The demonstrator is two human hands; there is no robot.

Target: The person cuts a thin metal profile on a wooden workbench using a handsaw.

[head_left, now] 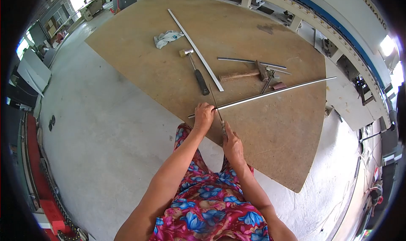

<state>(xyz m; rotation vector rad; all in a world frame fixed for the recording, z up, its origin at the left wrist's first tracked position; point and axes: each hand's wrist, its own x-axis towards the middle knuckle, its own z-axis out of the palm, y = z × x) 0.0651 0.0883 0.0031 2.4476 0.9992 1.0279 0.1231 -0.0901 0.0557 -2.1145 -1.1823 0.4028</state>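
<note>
My left hand (204, 117) is closed around the near end of a long, thin metal strip (270, 94), holding it at the table's edge. The strip slants off to the right across the board. In my right hand (233, 147) is the handle of a slim, dark file (217, 105), pointing away from me. Its blade crosses the strip just right of my left fingers; whether it touches the metal is hard to see. Beyond my hands lies a mallet (198, 74) with a black grip.
The brown tabletop (270, 143) also bears a white strip (196, 50), a crumpled rag (167, 38), a wooden-handled hammer (243, 75), a dark strip (245, 61) and a brown scrap (278, 85). A large machine (359, 21) borders the table at the back right.
</note>
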